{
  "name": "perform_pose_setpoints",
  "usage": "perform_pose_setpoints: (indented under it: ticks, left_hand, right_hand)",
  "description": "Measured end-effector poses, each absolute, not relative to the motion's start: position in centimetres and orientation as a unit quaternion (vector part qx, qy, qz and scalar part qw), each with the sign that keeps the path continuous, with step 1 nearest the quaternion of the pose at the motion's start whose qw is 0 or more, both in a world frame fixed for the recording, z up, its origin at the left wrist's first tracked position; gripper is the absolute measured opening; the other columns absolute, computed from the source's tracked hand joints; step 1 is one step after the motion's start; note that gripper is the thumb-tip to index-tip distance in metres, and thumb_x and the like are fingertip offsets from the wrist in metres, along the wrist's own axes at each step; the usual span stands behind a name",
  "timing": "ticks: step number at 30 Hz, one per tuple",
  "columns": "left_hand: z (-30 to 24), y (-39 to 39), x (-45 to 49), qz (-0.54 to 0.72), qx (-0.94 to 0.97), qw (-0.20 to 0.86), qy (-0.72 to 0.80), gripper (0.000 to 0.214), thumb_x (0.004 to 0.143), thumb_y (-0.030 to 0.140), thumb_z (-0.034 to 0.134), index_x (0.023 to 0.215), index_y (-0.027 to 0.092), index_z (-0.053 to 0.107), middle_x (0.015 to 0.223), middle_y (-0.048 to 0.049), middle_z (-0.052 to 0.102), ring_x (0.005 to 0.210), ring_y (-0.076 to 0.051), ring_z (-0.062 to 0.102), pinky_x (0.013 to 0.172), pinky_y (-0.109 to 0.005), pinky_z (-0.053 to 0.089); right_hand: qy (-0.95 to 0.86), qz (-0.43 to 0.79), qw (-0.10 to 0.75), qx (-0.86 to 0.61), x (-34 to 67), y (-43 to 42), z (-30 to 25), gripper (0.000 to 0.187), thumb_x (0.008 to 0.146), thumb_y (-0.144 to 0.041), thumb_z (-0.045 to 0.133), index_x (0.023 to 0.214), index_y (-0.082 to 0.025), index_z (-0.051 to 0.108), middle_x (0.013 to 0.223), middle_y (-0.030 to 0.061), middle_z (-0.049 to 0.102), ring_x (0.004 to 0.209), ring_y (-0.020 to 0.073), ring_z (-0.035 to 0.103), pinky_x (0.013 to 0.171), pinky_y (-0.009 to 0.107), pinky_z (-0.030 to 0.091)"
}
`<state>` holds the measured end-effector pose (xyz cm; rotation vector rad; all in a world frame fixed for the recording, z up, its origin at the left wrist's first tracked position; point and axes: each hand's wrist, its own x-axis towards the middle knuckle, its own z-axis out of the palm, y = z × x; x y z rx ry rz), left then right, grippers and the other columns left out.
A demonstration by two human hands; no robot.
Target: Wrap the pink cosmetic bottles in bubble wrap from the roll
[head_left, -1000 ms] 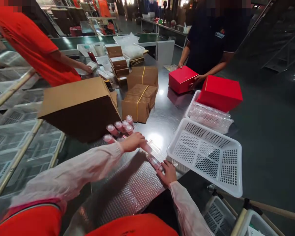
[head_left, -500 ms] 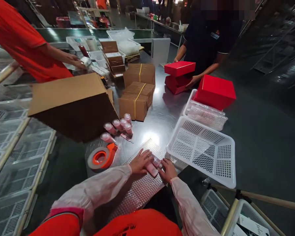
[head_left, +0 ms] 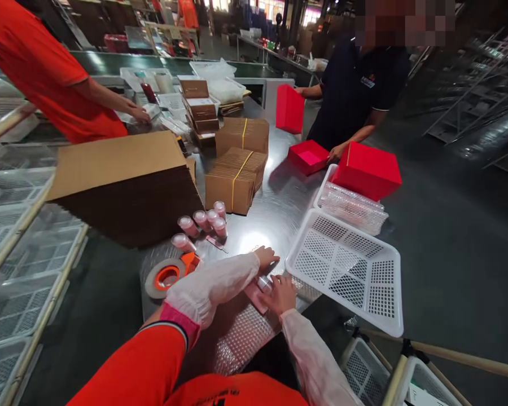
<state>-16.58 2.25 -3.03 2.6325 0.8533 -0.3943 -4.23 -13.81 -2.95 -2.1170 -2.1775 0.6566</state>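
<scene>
My right hand curls round a small clear-lidded cylinder, beside a flat pink piece. Both lie on a sheet of bubble wrap at the table's near edge. My left hand is stretched across just beyond them, fingers out over the far part of the wrap; its fingertips are partly hidden. Left of my hands stand several pink cups with clear lids, with a small pink tag next to them. An orange tape dispenser lies near my left forearm.
A white perforated basket stands at right, with bubble-wrapped packs behind it. Strapped cardboard and a large cardboard stack occupy the left. A co-worker across the table holds a red box lid and touches a red box base.
My left hand has left the pink piece and moved forward and right. My right hand has closed over the cylinder. The co-worker has lifted the red lid off its base.
</scene>
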Motion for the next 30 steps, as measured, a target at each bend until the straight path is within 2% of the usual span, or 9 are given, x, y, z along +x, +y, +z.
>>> perform_pose_setpoints:
  ticks: [2,4,11,15,17,20,24,27,30]
  left_hand:
    - [-3.2,2.2,-16.2,-0.148,0.928,0.169,0.297,0.03,0.092,0.016,0.067,0.12,0.019,0.078,0.123,-0.0174,0.077,0.122,-0.034,0.069,0.098,-0.046,0.057]
    - [-3.2,1.9,-16.1,-0.151,0.93,0.166,0.292,0.023,0.092,0.018,0.066,0.109,0.019,0.082,0.125,-0.0173,0.076,0.125,-0.034,0.068,0.094,-0.042,0.057]
    - [-1.9,1.0,-15.7,-0.161,0.934,0.153,0.28,0.031,0.089,0.017,0.07,0.117,0.027,0.079,0.108,-0.008,0.083,0.107,-0.026,0.076,0.098,-0.042,0.056]
    - [-1.0,0.3,-16.3,-0.156,0.942,0.153,0.256,0.012,0.087,0.018,0.072,0.092,0.021,0.083,0.104,-0.0126,0.082,0.105,-0.031,0.076,0.089,-0.04,0.058]
    - [-1.0,-0.2,-17.3,-0.156,0.943,0.159,0.246,0.013,0.088,0.018,0.069,0.089,0.019,0.082,0.104,-0.0143,0.081,0.103,-0.032,0.076,0.082,-0.04,0.058]
    - [-1.5,-1.0,-19.5,-0.166,0.943,0.184,0.224,0.012,0.089,0.027,0.073,0.095,0.021,0.081,0.107,-0.012,0.081,0.099,-0.032,0.074,0.078,-0.039,0.057]
    - [-2.5,-2.0,-22.0,-0.14,0.956,0.188,0.175,0.034,0.08,0.031,0.086,0.111,0.022,0.075,0.113,-0.0099,0.079,0.101,-0.03,0.071,0.079,-0.036,0.055]
    - [-3.1,-2.9,-23.4,-0.107,0.968,0.169,0.154,0.036,0.088,0.023,0.079,0.122,0.02,0.071,0.122,-0.0113,0.077,0.104,-0.028,0.07,0.085,-0.036,0.056]
    - [-3.8,-4.1,-24.6,-0.067,0.972,0.16,0.157,0.041,0.097,0.025,0.069,0.137,0.017,0.065,0.143,-0.0167,0.069,0.119,-0.031,0.068,0.099,-0.041,0.055]
  right_hand:
    - [-0.705,0.214,0.008,-0.676,-5.2,-14.8,-3.4,0.076,0.08,-0.055,0.084,0.145,-0.022,0.064,0.145,0.0169,0.065,0.132,0.0385,0.059,0.109,0.052,0.047]
    - [-0.698,0.21,0.019,-0.684,-5.7,-15.9,-4.3,0.082,0.076,-0.052,0.088,0.147,-0.022,0.062,0.148,0.018,0.063,0.133,0.0385,0.058,0.109,0.051,0.047]
    - [-0.692,0.165,0.067,-0.7,-5.6,-17.5,-7.0,0.073,0.083,-0.05,0.082,0.148,-0.025,0.063,0.145,0.0183,0.065,0.131,0.0408,0.059,0.109,0.056,0.045]
    - [-0.693,0.165,0.051,-0.7,-5.4,-17.6,-6.4,0.068,0.088,-0.054,0.077,0.148,-0.025,0.063,0.146,0.0161,0.066,0.13,0.0399,0.06,0.109,0.055,0.045]
    - [-0.693,0.17,0.044,-0.699,-5.6,-17.7,-5.8,0.066,0.092,-0.056,0.072,0.148,-0.023,0.063,0.148,0.0163,0.066,0.13,0.0392,0.06,0.107,0.054,0.046]
    - [-0.685,0.179,0.031,-0.706,-6.1,-17.7,-5.1,0.065,0.095,-0.057,0.068,0.148,-0.02,0.063,0.151,0.0169,0.064,0.132,0.0382,0.059,0.106,0.052,0.046]
    - [-0.674,0.182,0.021,-0.716,-6.9,-18.2,-4.6,0.062,0.097,-0.052,0.068,0.149,-0.017,0.063,0.151,0.0163,0.064,0.134,0.0366,0.059,0.106,0.049,0.048]
    - [-0.688,0.185,0.032,-0.701,-7.1,-19.1,-3.9,0.053,0.099,-0.041,0.066,0.147,-0.019,0.066,0.151,0.0141,0.065,0.131,0.0333,0.063,0.101,0.044,0.052]
    - [-0.718,0.162,0.078,-0.672,-6.9,-19.1,-2.5,0.039,0.104,-0.036,0.057,0.139,-0.025,0.072,0.144,0.0105,0.07,0.127,0.0299,0.066,0.102,0.041,0.053]
